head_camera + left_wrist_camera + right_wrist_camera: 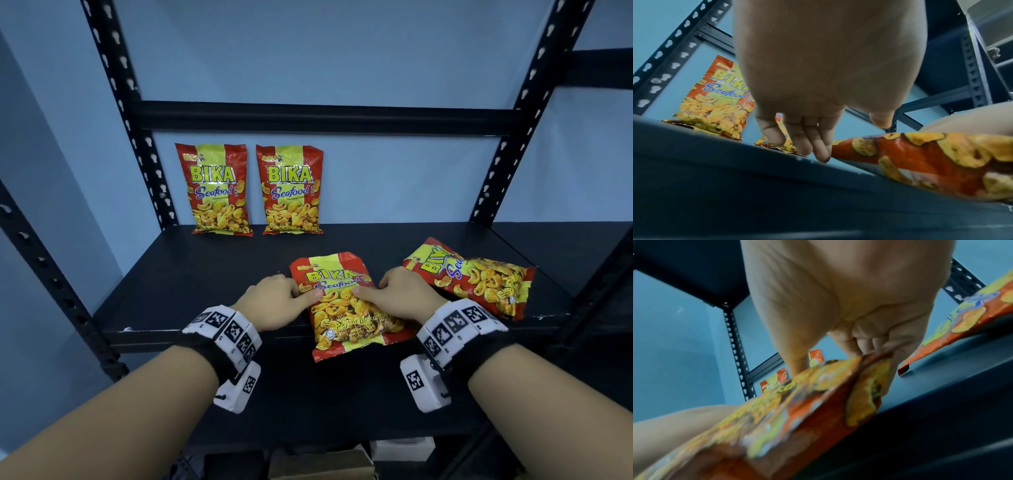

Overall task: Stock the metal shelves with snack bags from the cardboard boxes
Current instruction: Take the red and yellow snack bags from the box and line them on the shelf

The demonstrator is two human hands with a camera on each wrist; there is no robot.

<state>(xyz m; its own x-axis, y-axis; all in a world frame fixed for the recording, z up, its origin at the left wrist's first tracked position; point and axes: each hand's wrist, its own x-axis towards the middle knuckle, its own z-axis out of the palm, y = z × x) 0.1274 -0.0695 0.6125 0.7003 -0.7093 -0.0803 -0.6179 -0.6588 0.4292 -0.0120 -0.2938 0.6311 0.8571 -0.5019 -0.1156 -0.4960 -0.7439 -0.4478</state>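
- The snack bag point(346, 305) in hand lies face up at the front edge of the metal shelf point(212, 274), near the middle, its bottom end hanging over that edge and its top turned slightly left.
- The left hand point(274, 299) grasps the bag's left side: the thumb lies on the printed face, while the fingers point(813, 144) curl down at the bag's edge, their tips at the shelf surface.
- The right hand point(402, 296) grasps the right side, thumb on top and fingers point(863, 344) bent around the bag's right edge; this grip is firm in the right wrist view.
- Just beside the right hand, toward the front right corner of the shelf, a second bag point(476, 277) lies flat and skewed, its top pointing to the back left.
- At the back left of the shelf two more bags stand upright against the blue wall point(376, 61): the left standing bag point(215, 190) and the right standing bag point(291, 190), side by side with a narrow gap.
- The back of the shelf behind the held bag and to the right of the standing pair is bare.
- Black perforated uprights point(137, 130) frame the shelf, with a crossbeam point(325, 118) above the standing bags.
- Below the shelf, a cardboard box point(322, 464) shows partly.
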